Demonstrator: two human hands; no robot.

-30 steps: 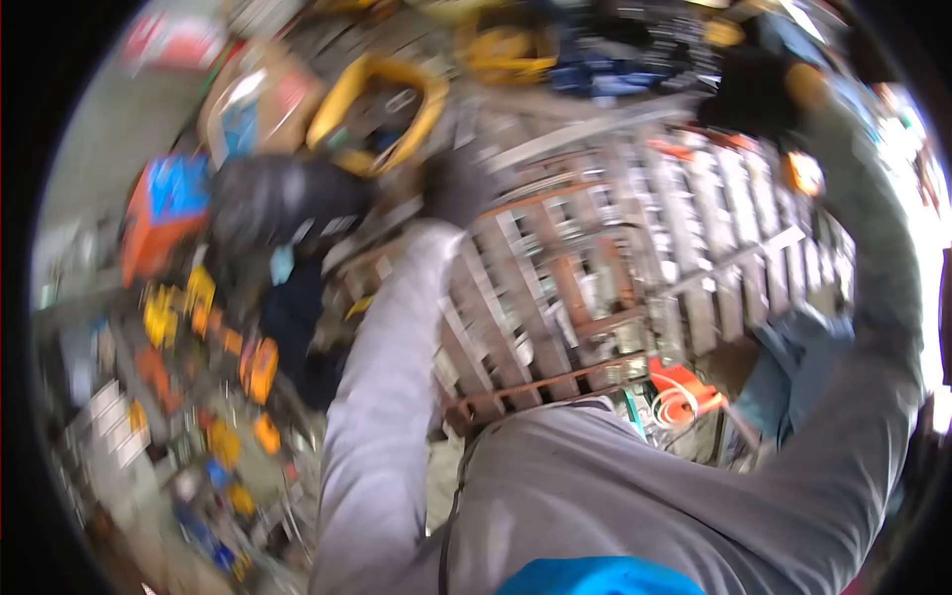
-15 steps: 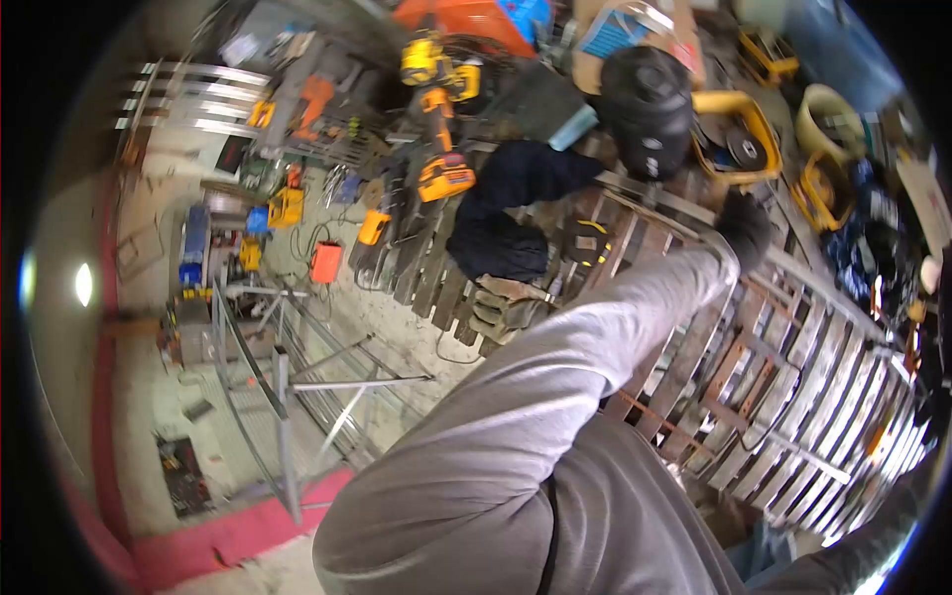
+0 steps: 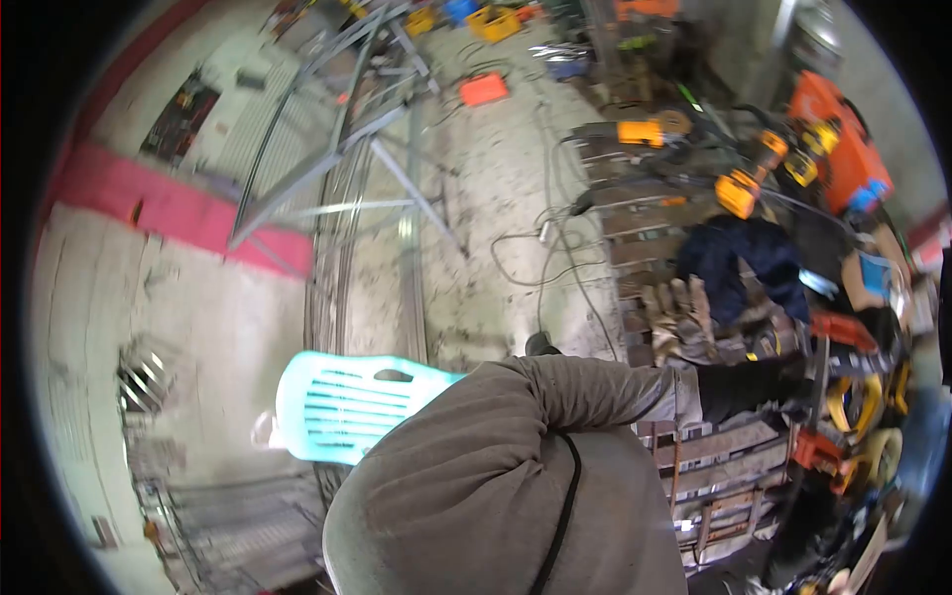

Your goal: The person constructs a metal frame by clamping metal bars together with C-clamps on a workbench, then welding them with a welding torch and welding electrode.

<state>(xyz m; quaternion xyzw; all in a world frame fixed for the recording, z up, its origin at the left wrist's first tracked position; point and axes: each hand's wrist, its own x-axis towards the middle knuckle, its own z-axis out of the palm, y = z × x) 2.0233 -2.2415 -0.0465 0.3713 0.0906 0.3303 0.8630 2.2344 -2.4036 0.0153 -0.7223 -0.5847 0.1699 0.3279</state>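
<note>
My left hand (image 3: 764,387), in a black glove below a grey sleeve (image 3: 615,392), reaches right over the slatted bench. Its fingers appear wrapped round the metal bar of a bar clamp (image 3: 820,382), though blur hides the details. Red parts of the clamp show above and below the hand. A dark shape (image 3: 801,531) at the lower right may be my right hand; its fingers cannot be made out. Close to my left hand lie a tan work glove (image 3: 679,317), a black and yellow tape measure (image 3: 766,345) and a dark cloth (image 3: 739,263).
Yellow-and-black power tools (image 3: 749,178) and an orange case (image 3: 843,144) are on the far bench. Cables (image 3: 545,248) trail over the floor. A grey metal frame (image 3: 367,139) stands left, with a turquoise plastic chair (image 3: 347,402) beside me. Yellow containers (image 3: 853,407) crowd the right.
My view has swung left, bringing in the turquoise chair and more floor. My left hand has moved off the metal bar on the bench, and the red clamp now shows at it.
</note>
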